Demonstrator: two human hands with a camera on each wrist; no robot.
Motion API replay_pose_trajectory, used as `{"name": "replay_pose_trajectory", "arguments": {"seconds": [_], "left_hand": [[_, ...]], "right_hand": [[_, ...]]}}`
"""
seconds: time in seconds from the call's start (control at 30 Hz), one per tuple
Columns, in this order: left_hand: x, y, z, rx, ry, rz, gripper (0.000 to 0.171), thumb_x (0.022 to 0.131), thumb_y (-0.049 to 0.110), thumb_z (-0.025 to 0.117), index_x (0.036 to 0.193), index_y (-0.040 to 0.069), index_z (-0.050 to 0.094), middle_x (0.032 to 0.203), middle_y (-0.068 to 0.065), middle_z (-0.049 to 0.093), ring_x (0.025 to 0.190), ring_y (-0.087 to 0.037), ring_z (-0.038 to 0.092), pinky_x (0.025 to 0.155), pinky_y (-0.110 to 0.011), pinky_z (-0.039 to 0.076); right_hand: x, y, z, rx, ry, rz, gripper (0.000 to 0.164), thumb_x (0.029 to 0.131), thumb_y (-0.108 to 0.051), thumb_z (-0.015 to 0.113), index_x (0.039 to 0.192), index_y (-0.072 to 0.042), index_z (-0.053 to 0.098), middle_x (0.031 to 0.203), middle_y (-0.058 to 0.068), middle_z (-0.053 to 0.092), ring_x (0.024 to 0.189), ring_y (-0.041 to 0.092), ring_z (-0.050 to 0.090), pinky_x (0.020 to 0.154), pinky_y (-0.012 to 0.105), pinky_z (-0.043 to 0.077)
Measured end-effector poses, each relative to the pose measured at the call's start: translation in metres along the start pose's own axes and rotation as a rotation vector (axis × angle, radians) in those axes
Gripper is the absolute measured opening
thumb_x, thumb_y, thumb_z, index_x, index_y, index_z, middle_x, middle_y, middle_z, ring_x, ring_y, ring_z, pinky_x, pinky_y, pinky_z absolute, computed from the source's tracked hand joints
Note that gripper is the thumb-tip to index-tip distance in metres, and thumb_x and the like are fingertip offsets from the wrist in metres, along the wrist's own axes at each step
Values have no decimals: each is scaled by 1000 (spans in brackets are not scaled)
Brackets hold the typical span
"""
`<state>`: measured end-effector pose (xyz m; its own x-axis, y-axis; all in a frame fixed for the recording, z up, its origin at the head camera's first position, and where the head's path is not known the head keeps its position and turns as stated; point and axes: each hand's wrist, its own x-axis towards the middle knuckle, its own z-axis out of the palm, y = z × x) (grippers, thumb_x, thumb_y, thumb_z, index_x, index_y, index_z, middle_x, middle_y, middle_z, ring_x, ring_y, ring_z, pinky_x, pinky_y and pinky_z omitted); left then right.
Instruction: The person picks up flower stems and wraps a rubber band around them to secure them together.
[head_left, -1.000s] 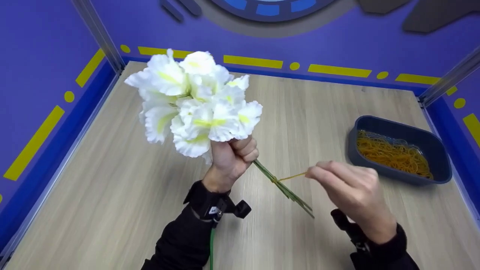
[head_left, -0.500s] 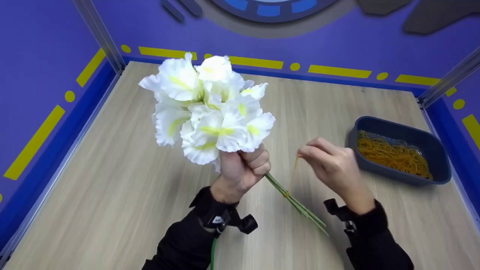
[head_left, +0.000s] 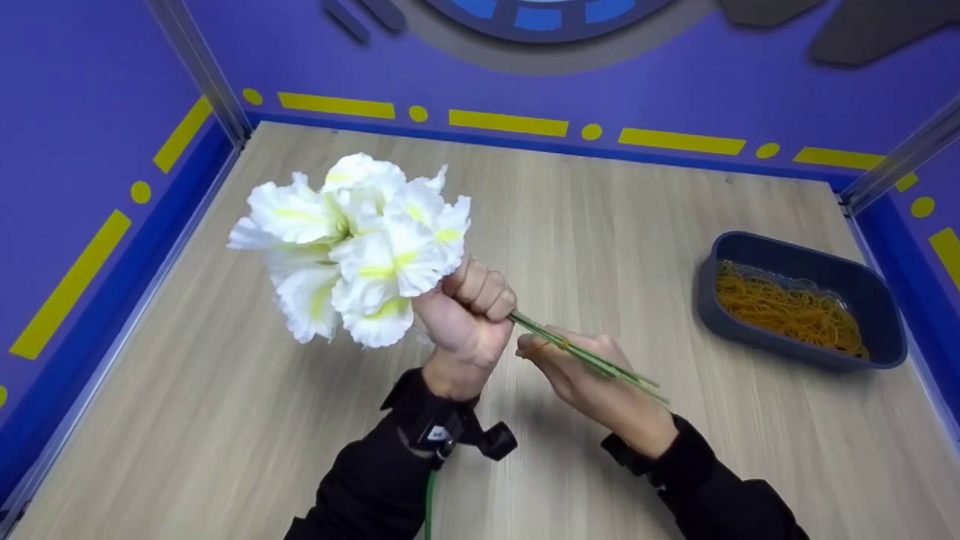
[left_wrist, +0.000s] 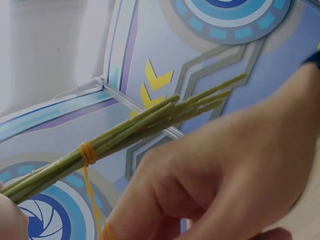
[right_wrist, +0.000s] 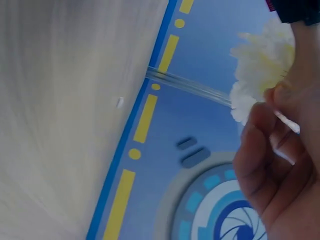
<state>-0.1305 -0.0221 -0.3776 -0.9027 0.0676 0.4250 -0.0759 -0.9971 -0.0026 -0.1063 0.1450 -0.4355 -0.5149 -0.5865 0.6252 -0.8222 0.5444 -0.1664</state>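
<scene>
My left hand (head_left: 472, 322) grips a bunch of white artificial flowers (head_left: 375, 255) just under the blooms. Its green stems (head_left: 600, 364) slant down to the right out of the fist. A yellow rubber band (left_wrist: 88, 152) is wound round the stems partway along, and a stretched loop of it runs down to my right hand (left_wrist: 200, 175) in the left wrist view. In the head view the right hand (head_left: 585, 371) lies under the stems, fingertips pinching the band. The pinched end is hidden there. Right wrist view: the fingers (right_wrist: 252, 155) are curled, blooms behind them.
A dark grey bin (head_left: 802, 356) holding a heap of yellow rubber bands (head_left: 787, 311) stands on the right of the wooden table (head_left: 225, 420). Blue panels (head_left: 525, 90) with yellow marks wall the table at the back and both sides.
My right hand has moved left and passed beneath the stems, carrying the band round. The bouquet shifted right, then back left and lower, with its stems tilting flatter.
</scene>
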Motion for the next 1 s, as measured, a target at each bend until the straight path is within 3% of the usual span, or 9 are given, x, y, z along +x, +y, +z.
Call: {"name": "replay_pose_trajectory", "arguments": {"seconds": [0.1, 0.17, 0.27, 0.33, 0.5, 0.7, 1.0], "left_hand": [[0, 0, 2, 47, -5, 49, 56, 89, 26, 64, 62, 19, 16, 54, 8, 11, 47, -5, 8, 43, -18, 6], [0, 1, 3, 84, -28, 82, 56, 90, 28, 64, 62, 19, 16, 53, 8, 12, 46, -5, 8, 42, -18, 6], [1, 4, 5, 117, -59, 123, 57, 91, 28, 65, 63, 18, 17, 53, 8, 12, 46, -5, 9, 41, -19, 7], [2, 6, 6, 129, -64, 143, 58, 92, 30, 65, 63, 18, 17, 53, 8, 12, 46, -5, 9, 41, -19, 7], [3, 10, 5, 133, -92, 151, 58, 93, 32, 65, 63, 18, 17, 55, 7, 11, 48, -5, 7, 42, -18, 7], [3, 11, 2, 131, -108, 141, 59, 93, 33, 65, 63, 18, 17, 55, 7, 12, 47, -5, 8, 42, -18, 7], [6, 15, 1, 137, -101, 145, 60, 94, 33, 66, 63, 18, 17, 54, 7, 12, 47, -5, 9, 41, -18, 8]], "right_hand": [[-2, -10, -4, -163, -32, -2, 26, 110, -29, 44, 93, -14, 57, 74, -8, 45, 58, 1, 37, 46, 18, 37], [-3, -18, -7, -182, -46, 22, 22, 108, -26, 48, 97, -13, 61, 78, -9, 55, 62, 1, 49, 50, 20, 45], [-3, -30, -10, -52, -51, 70, 8, 101, -17, 61, 100, -10, 65, 86, -6, 66, 70, 4, 63, 56, 22, 52], [-3, -37, -13, 18, -40, 94, 4, 97, -15, 67, 99, -11, 66, 85, -7, 68, 65, 4, 63, 51, 22, 51], [-2, -47, -24, 50, -8, 56, 15, 104, -20, 57, 95, -10, 63, 82, -8, 64, 56, 0, 53, 45, 18, 45], [4, -47, -33, 108, 104, -33, 20, 105, -17, 54, 94, -5, 65, 82, -3, 66, 61, 3, 59, 50, 17, 49], [7, -47, -37, 94, 160, -88, 21, 105, -15, 55, 93, -2, 67, 79, 0, 67, 61, 7, 64, 51, 18, 52]]}}
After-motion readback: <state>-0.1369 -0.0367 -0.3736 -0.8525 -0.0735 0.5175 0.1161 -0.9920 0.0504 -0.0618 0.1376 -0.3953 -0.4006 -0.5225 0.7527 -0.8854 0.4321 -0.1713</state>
